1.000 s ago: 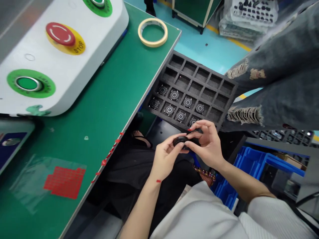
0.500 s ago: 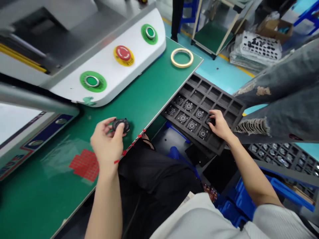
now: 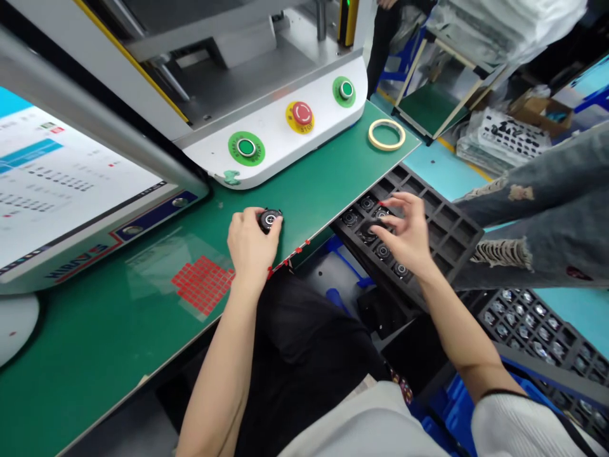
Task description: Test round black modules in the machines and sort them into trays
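Above the green worktop [image 3: 304, 184], my left hand [image 3: 248, 244] pinches a round black watch case [image 3: 270, 219], its ringed sensor back turned up toward me. My right hand [image 3: 406, 231] is over a black compartment tray [image 3: 450, 254], thumb and fingers curved around a second dark watch case [image 3: 368, 232], which is blurred and partly covered. Several more watch cases lie face down in the tray's near left compartments, one of them [image 3: 349, 218] at the left corner. My palm and fingers hide some compartments. A small red spot shows by my right index fingertip.
A machine panel carries two green buttons [image 3: 246, 148] and a red stop button [image 3: 302, 113]. A tape roll [image 3: 387, 135] lies at the worktop's far corner. Red stickers [image 3: 203, 284] sit near a monitor [image 3: 71, 184]. Another person's jeans [image 3: 547, 209] are beside the tray.
My right hand has risen from its compartment and moved left over the tray with a dark watch case. My left hand has turned its watch case sensor side up. The view has shifted left.
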Demonstrator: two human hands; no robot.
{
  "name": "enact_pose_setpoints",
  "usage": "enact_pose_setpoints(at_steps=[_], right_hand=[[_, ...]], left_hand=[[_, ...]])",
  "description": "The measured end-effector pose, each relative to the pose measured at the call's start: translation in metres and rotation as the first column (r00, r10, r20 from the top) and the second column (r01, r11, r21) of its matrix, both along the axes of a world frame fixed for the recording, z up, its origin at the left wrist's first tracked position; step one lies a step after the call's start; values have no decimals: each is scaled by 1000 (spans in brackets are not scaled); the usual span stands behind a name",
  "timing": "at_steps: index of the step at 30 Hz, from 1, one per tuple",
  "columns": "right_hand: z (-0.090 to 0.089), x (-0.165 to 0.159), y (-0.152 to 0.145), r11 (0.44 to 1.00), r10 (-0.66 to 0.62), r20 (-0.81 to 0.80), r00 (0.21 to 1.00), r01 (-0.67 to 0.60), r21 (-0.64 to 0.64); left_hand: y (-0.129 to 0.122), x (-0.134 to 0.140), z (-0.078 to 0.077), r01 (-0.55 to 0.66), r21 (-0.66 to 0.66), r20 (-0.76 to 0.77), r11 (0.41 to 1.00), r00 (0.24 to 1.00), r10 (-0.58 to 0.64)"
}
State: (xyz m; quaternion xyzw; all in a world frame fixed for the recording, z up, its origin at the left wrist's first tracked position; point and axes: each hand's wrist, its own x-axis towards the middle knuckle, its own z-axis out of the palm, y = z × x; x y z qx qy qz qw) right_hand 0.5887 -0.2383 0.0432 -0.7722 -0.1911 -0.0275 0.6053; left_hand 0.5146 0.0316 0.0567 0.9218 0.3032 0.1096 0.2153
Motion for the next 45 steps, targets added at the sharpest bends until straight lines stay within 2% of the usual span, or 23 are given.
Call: enact_pose_setpoints(at_steps=[2, 4, 8, 14, 18, 23, 25, 28, 31, 33, 35, 37, 38, 39, 40, 41, 42, 43, 44, 45], right_hand=[[13, 11, 48, 989, 147, -13, 989, -147, 20], [19, 21, 86, 964, 264, -44, 964, -265, -17], [13, 35, 126, 909, 388, -86, 918, -397, -130], [-2, 44, 139, 888, 419, -54, 906, -422, -183], [-11, 42, 140, 887, 431, -12, 902, -425, -179], [-20, 40, 136, 877, 467, 19, 884, -460, -140], [-22, 40, 135, 870, 483, 33, 875, -475, -130], [-23, 39, 139, 873, 478, 50, 877, -468, -138], [-22, 34, 147, 891, 437, 78, 896, -419, -173], [-21, 28, 147, 907, 409, 183, 894, -376, -189], [-23, 20, 132, 933, 358, 323, 876, -321, -166], [-30, 7, 95, 978, 206, 431, 878, -193, -76], [-35, 0, 68, 998, 46, 469, 882, -60, 15], [-42, -7, 36, 987, -153, 431, 889, 119, 106], [-49, -15, 2, 902, -427, 287, 857, 383, 197], [-57, -22, -33, 684, -719, 73, 691, 685, 249], [-65, -29, -68, 528, -834, -33, 551, 814, 242], [-72, -36, -99, 433, -880, -106, 462, 875, 217], [-79, -43, -127, 351, -904, -194, 382, 920, 174], [-86, -49, -149, 305, -900, -290, 326, 945, 117]], left_hand=[[-3, -2, 1, 41, 75, -39, 996, 999, -38], [-4, -6, 3, 82, 104, -59, 991, 995, -77], [-1, -23, 6, 88, 122, -13, 989, 996, -88], [-9, -54, 9, 66, 120, 199, 991, 976, -89], [-37, -70, 13, 192, 114, 357, 975, 908, -221], [-68, -80, 7, 338, 115, 399, 934, 845, -355], [-76, -78, 0, 360, 91, 372, 928, 853, -368], [-89, -71, -21, 427, -38, 272, 904, 874, -401], [-102, -60, -53, 518, -171, 205, 838, 851, -484], [-108, -50, -78, 545, -236, 182, 804, 838, -515], [-110, -36, -101, 520, -292, 155, 802, 854, -497], [-109, -19, -118, 459, -330, 133, 825, 888, -441], [-108, -10, -124, 422, -345, 125, 838, 906, -405], [-107, -1, -127, 388, -358, 120, 849, 921, -371], [-106, 9, -130, 357, -370, 117, 858, 934, -338], [-106, 18, -131, 329, -381, 116, 864, 944, -308], [-105, 29, -131, 302, -394, 115, 868, 953, -280], [-105, 39, -131, 277, -410, 115, 869, 961, -252], [-104, 50, -131, 254, -430, 114, 866, 967, -227], [-102, 61, -131, 235, -457, 112, 858, 972, -206]])
